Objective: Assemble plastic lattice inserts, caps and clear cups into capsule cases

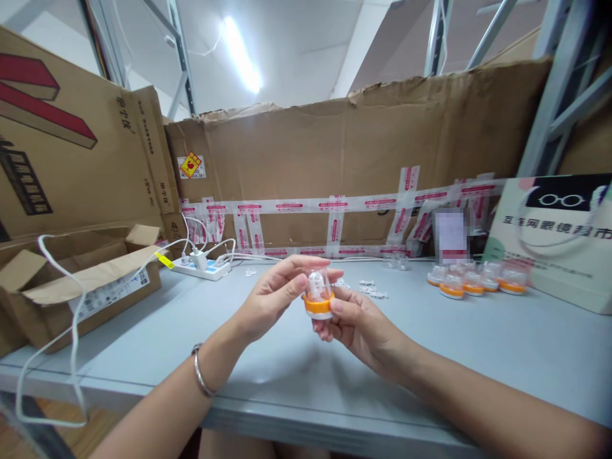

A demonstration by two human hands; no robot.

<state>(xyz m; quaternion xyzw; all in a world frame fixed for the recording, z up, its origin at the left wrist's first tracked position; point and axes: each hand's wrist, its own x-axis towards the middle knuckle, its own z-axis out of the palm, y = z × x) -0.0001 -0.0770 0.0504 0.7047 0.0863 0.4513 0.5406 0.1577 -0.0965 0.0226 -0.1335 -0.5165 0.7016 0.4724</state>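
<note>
Held up over the table's middle is a small clear dome container [319,294] with an orange ring and a white base; something whitish shows inside it. My left hand [282,287], with a bracelet at the wrist, is closed round the clear upper part, thumb on the near side. Gripping the orange ring and base from the right is my right hand [356,322], its fingers curled beneath. Just behind the hands, small white patterned pieces [373,291] lie on the table. Several similar containers [473,284] with orange rings stand together at the right.
A white power strip [203,266] with plugs and cables sits at the back left. An opened cardboard box [95,280] is on the left, with a white cable looping past it. A paper bag [554,242] stands at the right. Large cardboard [296,153] walls the back of the grey table [268,389].
</note>
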